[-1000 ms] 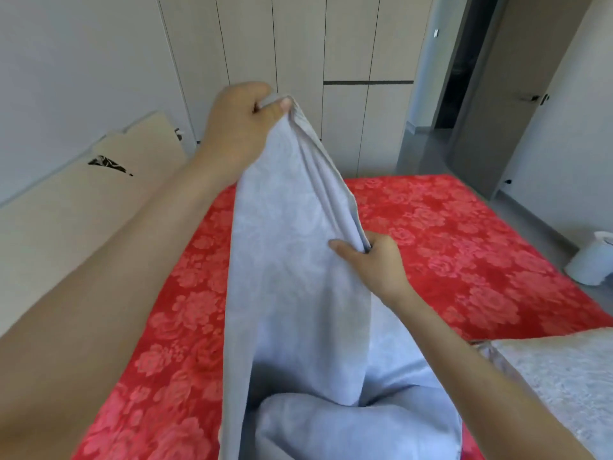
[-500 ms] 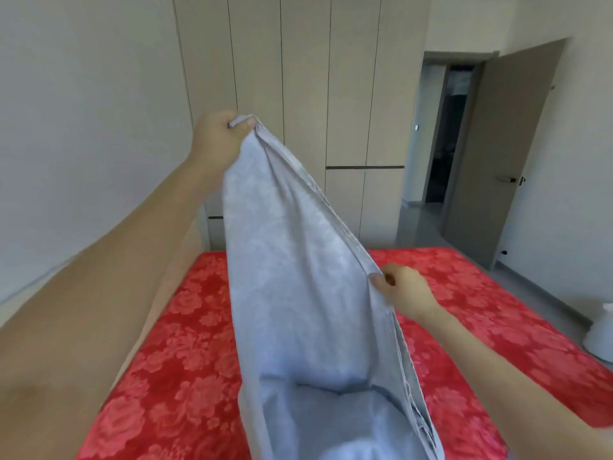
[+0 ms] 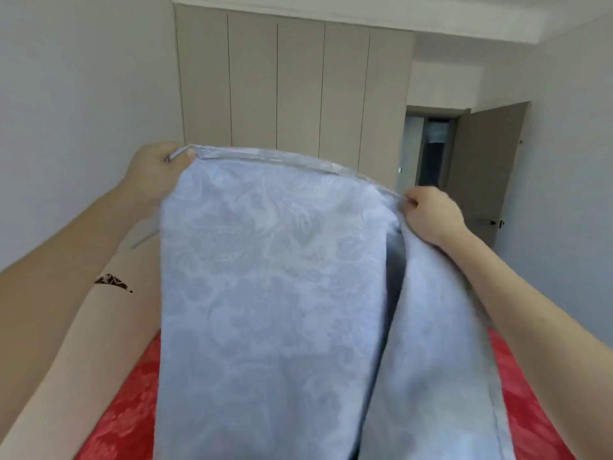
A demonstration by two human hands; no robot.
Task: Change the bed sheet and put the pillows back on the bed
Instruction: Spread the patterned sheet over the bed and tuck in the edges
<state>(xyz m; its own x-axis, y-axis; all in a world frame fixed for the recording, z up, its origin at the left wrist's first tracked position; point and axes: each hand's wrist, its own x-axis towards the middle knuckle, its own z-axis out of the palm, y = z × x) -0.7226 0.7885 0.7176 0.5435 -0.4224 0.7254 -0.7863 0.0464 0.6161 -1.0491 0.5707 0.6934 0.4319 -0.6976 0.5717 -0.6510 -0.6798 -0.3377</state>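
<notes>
Bedsheet (image 3: 272, 293) in pale blue hangs like a curtain across the middle of the room, held up in front of the person over the bed (image 3: 132, 410). Its top hem runs crosswise from the left hand (image 3: 154, 171) to the right hand (image 3: 431, 215), pulled fairly taut and sloping a little downward toward the right. From that hem the cloth drops straight down, so its visible length runs top to bottom and passes out of view at the lower edge.

The hands are well apart, one at each end of the hem. The left pinches the hem between thumb and curled fingers, and the right is clenched on it with the knuckles facing out.

The fabric is a soft, matte blue with a tone-on-tone floral weave, large blooms and leaves showing only as slightly greyer shapes. The hem is a narrow, paler band. Just below the right hand the cloth folds back on itself, leaving a dark vertical slit between a broad left panel and a narrower right one.

The bed below shows a bright red floral cover on either side of the sheet. A cream panel (image 3: 112, 303) with a small dark mark lies along the left wall. Behind stand a beige wardrobe (image 3: 292, 88) and an open door (image 3: 487, 167).
</notes>
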